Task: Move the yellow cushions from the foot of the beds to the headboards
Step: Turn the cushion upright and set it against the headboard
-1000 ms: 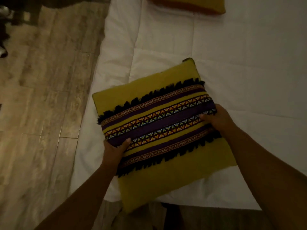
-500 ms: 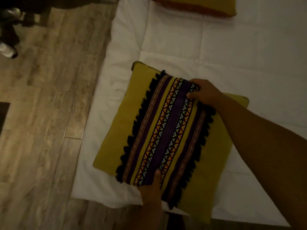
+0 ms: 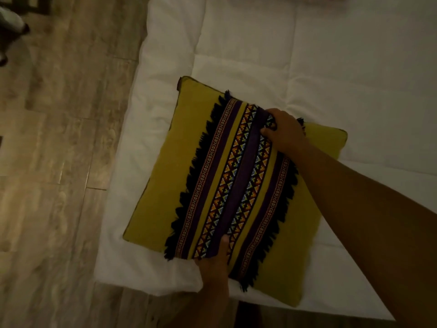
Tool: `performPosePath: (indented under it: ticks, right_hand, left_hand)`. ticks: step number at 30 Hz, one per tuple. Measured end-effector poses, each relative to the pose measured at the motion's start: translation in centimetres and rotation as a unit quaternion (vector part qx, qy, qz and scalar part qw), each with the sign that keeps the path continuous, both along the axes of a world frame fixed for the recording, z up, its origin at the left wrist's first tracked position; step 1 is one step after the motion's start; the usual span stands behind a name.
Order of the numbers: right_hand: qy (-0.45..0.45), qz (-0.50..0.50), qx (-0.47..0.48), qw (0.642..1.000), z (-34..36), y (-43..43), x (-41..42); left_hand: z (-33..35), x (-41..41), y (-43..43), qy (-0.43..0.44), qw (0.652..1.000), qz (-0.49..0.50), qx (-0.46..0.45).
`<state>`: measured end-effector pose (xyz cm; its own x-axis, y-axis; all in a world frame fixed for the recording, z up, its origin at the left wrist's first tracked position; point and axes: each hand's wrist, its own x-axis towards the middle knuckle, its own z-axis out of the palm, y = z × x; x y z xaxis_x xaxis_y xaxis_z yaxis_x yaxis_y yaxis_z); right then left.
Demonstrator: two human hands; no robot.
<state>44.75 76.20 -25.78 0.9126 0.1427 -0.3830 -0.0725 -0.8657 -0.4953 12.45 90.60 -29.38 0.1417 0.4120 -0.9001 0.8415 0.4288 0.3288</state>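
At six o'clock, nearest the camera, the left hand (image 3: 214, 263) grips the near edge of the yellow cushion (image 3: 163, 185), thumb on top of the purple woven band (image 3: 236, 185) and fingers tucked underneath. A second ago this hand held the cushion's left side with the band running across; the cushion has since been turned about a quarter, so the band now runs away from the camera toward one o'clock.

The cushion lies over the foot corner of the bed (image 3: 260, 43), its near corner hanging past the mattress edge above the wooden floor (image 3: 59, 162).

Farther out, at about one o'clock on the cushion, the right hand (image 3: 283, 132) is closed over the far edge, pinching the band's other end. It has travelled there from the right side.

With both hands clamped and the cushion squared lengthwise, it looks ready to be lifted and carried toward twelve o'clock, where the headboard presumably lies beyond the frame. The cushion has not left the foot yet.
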Motion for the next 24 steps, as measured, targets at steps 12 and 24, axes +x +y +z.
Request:
performPosePath:
  ticks: [12, 24]
  right_hand:
    - [-0.040, -0.139, -0.019, 0.989, 1.5, -3.4, -12.7]
    - [0.089, -0.395, 0.090, 0.910, 0.6, -6.8, -20.3]
  left_hand:
    - [3.5, 3.0, 9.8, -0.001, 0.981, -0.020, 0.194]
    - [3.4, 10.9, 19.3, -0.063, 0.850, -0.468, 0.236]
